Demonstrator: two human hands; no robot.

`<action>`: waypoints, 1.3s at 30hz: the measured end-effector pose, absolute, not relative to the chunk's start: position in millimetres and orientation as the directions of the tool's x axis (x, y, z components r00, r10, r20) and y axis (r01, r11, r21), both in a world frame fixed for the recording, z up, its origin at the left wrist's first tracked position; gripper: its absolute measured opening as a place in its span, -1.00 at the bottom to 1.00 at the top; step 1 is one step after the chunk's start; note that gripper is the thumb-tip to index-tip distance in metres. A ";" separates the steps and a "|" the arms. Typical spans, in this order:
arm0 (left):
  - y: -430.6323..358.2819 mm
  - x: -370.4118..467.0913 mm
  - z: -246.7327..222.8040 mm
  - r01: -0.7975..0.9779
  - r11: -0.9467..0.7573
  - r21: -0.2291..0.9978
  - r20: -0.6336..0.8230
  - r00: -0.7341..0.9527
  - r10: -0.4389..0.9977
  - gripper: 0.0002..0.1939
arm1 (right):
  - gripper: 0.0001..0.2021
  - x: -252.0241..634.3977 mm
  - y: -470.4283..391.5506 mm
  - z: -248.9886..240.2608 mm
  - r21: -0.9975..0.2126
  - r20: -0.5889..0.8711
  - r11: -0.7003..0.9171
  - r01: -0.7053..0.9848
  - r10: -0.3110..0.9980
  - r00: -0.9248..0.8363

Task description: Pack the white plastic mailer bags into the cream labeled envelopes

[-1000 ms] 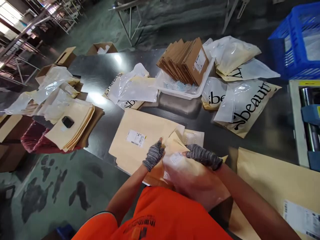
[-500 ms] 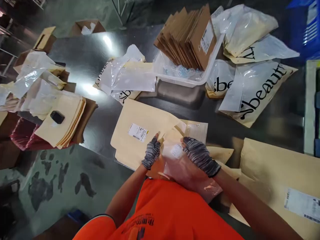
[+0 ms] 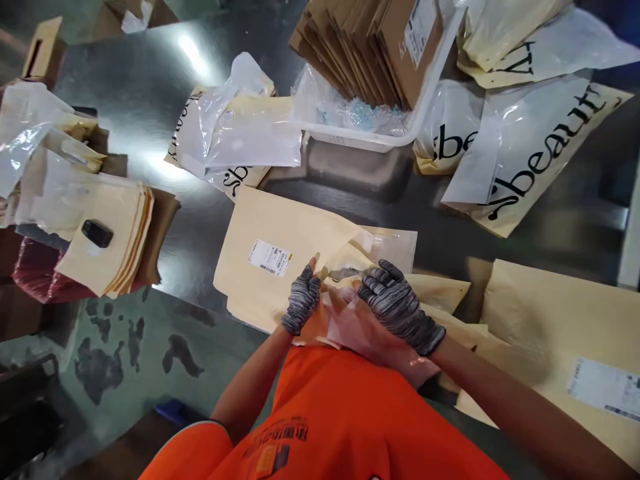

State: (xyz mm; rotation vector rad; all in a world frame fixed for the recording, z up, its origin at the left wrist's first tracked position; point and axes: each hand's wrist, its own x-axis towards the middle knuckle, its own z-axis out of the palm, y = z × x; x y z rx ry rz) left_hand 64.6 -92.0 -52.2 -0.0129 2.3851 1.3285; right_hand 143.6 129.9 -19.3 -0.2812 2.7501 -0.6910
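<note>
Both my hands wear grey knitted gloves. My left hand (image 3: 301, 299) pinches the open mouth of a cream mailer envelope (image 3: 280, 253) that lies on the steel table (image 3: 165, 87) and bears a white barcode label (image 3: 271, 257). My right hand (image 3: 399, 305) presses on a clear plastic pouch (image 3: 365, 330) at the envelope's mouth, close to my orange shirt. How far the pouch sits inside the envelope I cannot tell.
A white tray (image 3: 350, 137) holds upright brown cardboard mailers (image 3: 370, 40). Printed plastic bags (image 3: 525, 160) lie at the right, another bag pile (image 3: 240, 133) behind the envelope. A stack of cream envelopes (image 3: 107, 247) with a black object on top sits left. More labelled envelopes (image 3: 565, 333) lie right.
The view has tilted down and closer. My right hand has slid forward over the pouch toward the envelope's mouth; my left hand stays on the flap.
</note>
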 end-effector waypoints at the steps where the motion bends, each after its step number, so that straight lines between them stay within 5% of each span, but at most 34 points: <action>1: -91.2 64.4 -51.3 -0.218 0.546 0.809 -0.368 -0.912 0.181 -0.49 | -0.62 148.0 128.4 -23.3 -0.447 -0.109 0.872 -0.199 -0.274 -0.955; 4: -88.4 63.3 -47.2 -0.276 0.554 0.785 -0.421 -0.894 0.151 -0.49 | -0.60 155.4 123.3 -31.9 -0.262 0.282 0.893 -0.366 -0.292 -0.914; 7: -87.2 62.2 -44.1 -0.281 0.567 0.775 -0.433 -0.888 0.153 -0.50 | -0.60 156.0 119.5 -33.8 -0.197 0.423 0.904 -0.380 -0.271 -0.865; 16: -90.9 60.1 -42.7 -0.244 0.594 0.766 -0.439 -0.875 0.207 -0.53 | -0.70 155.3 119.0 -40.3 -0.243 0.338 0.899 -0.363 -0.273 -0.901; 23: -88.2 59.8 -40.1 -0.247 0.585 0.772 -0.444 -0.869 0.219 -0.49 | -0.65 153.5 117.6 -33.8 -0.302 0.044 0.907 -0.293 -0.294 -0.955; 39: -91.1 61.9 -44.1 -0.217 0.575 0.789 -0.411 -0.882 0.231 -0.59 | -0.58 147.7 116.9 -22.4 -0.342 -0.034 0.906 -0.250 -0.278 -0.960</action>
